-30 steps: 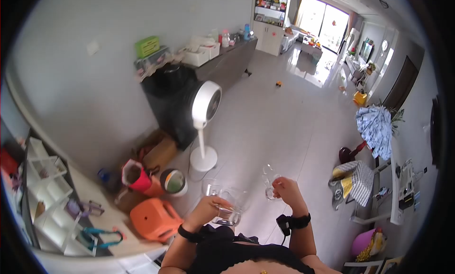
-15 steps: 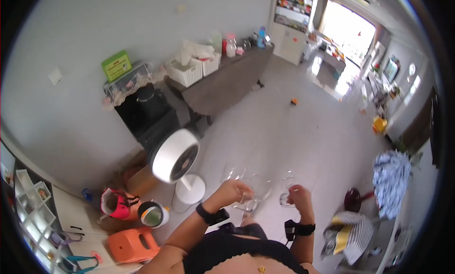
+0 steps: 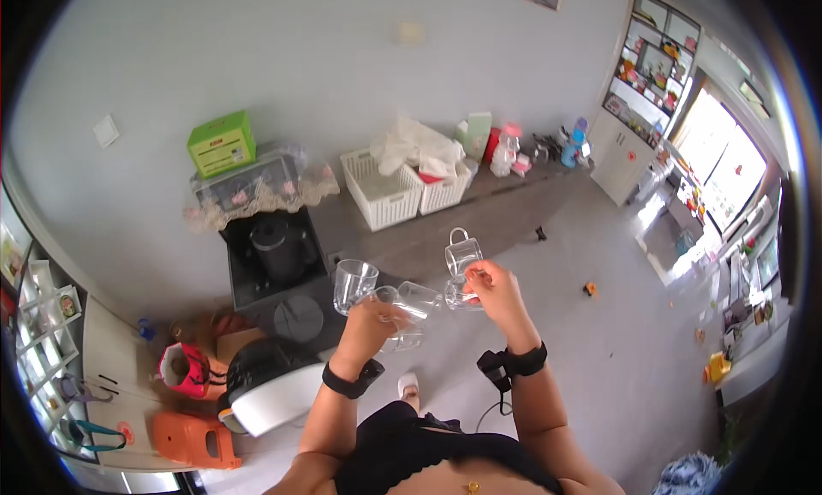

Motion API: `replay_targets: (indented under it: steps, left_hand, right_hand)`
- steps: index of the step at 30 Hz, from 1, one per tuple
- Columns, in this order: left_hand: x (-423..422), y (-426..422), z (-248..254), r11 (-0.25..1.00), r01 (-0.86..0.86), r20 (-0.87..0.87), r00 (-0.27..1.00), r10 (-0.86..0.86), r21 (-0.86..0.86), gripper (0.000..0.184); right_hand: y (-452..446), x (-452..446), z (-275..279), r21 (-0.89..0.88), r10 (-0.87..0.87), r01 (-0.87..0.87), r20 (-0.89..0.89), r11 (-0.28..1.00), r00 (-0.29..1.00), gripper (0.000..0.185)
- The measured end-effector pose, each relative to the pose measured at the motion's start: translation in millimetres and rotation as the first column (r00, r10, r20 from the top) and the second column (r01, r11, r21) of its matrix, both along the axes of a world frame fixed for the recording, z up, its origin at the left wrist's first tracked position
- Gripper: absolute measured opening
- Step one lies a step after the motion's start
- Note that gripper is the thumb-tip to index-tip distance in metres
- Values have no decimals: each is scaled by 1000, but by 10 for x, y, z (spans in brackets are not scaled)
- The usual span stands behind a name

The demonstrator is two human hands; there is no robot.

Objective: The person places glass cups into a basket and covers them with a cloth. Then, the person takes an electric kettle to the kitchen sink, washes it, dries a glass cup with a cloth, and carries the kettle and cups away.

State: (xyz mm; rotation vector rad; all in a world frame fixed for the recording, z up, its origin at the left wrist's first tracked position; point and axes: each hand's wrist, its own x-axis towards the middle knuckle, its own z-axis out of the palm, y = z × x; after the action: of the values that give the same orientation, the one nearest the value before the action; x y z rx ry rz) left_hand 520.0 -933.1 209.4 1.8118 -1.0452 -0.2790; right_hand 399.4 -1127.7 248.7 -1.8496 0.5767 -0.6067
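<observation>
My left hand (image 3: pixel 368 330) is closed around several clear drinking glasses. One glass (image 3: pixel 355 281) stands up above the fingers, and another glass (image 3: pixel 418 301) tilts toward the right; my hand partly hides the rest. In my right hand (image 3: pixel 497 294) are clear glass mugs, pinched between the fingers. A mug with a looped handle (image 3: pixel 463 253) points up and away, while a second mug (image 3: pixel 460 293) sits lower at the fingertips. The two clusters are close together in front of my body, held in the air before the sideboard.
Along the wall runs a dark sideboard (image 3: pixel 514 195) with white baskets (image 3: pixel 381 202), bottles and a pink-lidded jar (image 3: pixel 506 152). At the left stand a black kettle (image 3: pixel 278 248), a green box (image 3: pixel 222 144), a white fan (image 3: pixel 278 401) and an orange stool (image 3: pixel 184 439).
My view has turned right and come nearer the sideboard. Both hands, holding the glassware, have risen in view, and the right hand is now closer to the left.
</observation>
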Motion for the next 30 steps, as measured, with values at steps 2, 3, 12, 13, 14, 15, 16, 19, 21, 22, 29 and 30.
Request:
replay_targets:
  steps: [2, 3, 12, 13, 14, 15, 16, 19, 21, 22, 29, 30]
  left_hand:
    - [336, -302, 12, 997, -76, -71, 995, 74, -23, 14]
    - [450, -381, 3, 989, -144, -138, 981, 140, -21, 14]
    - [1372, -982, 30, 936, -345, 25, 939, 344, 74, 14]
    - [1466, -1055, 8, 927, -365, 15, 931, 365, 87, 14]
    - [1577, -1128, 1, 927, -364, -20, 930, 367, 89, 14]
    - [1688, -1219, 14, 927, -364, -50, 928, 369, 92, 14]
    - [1772, -1315, 90, 911, -394, -13, 917, 398, 121, 15]
    - [2076, -1571, 251, 925, -343, 102, 939, 330, 165, 15]
    - [2307, -1736, 265, 900, -349, 147, 936, 320, 260, 16]
    - [2417, -1818, 272, 917, -299, 99, 954, 283, 263, 16]
    - [3222, -2063, 82, 904, -143, 89, 989, 117, 403, 6]
    - [3356, -2072, 48, 905, -84, 96, 994, 49, 417, 6]
  right_hand:
    - [-391, 420, -60, 72, 89, -93, 57, 993, 994, 13]
    - [-500, 579, -36, 88, 115, -117, 29, 989, 993, 13]
    - [-1404, 2653, -276, 473, 275, -313, 148, 823, 950, 24]
    - [-1457, 2841, -342, 511, 307, -335, 140, 792, 941, 26]
    - [-1511, 3017, -429, 524, 330, -347, 131, 778, 935, 26]
    - [-1568, 3197, -520, 555, 361, -364, 121, 748, 925, 27]
    - [-1629, 3359, -612, 586, 389, -378, 115, 716, 914, 28]
    - [-1759, 3663, -900, 666, 505, -425, 83, 613, 859, 29]
    - [-1921, 3867, -1147, 726, 575, -380, -25, 573, 818, 23]
    - [-2017, 4029, -1632, 357, 710, -654, -35, 667, 704, 19]
    - [-2053, 3978, -2411, -358, 850, -853, -230, 379, 474, 12]
    - [-2005, 3948, -2380, -160, 854, -855, -99, 493, 511, 12]
